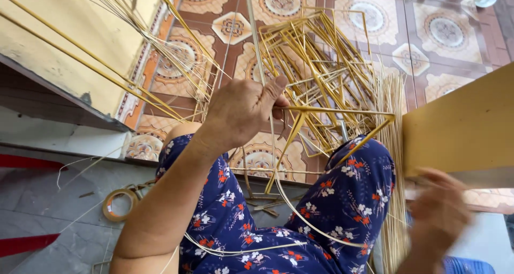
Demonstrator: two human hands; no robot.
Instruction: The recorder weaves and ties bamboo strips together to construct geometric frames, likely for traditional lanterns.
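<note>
Left hand (241, 111) pinching stick frame (332, 113) at three o'clock, keeping it steady. Right hand (439, 212) blurry at four o'clock; grip impossible to tell.

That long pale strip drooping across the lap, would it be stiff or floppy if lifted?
Probably floppy: the strip sags in a loose curve over the flowered trousers. Likely light, being thin and narrow. The left hand seems to pinch it easily.
</note>
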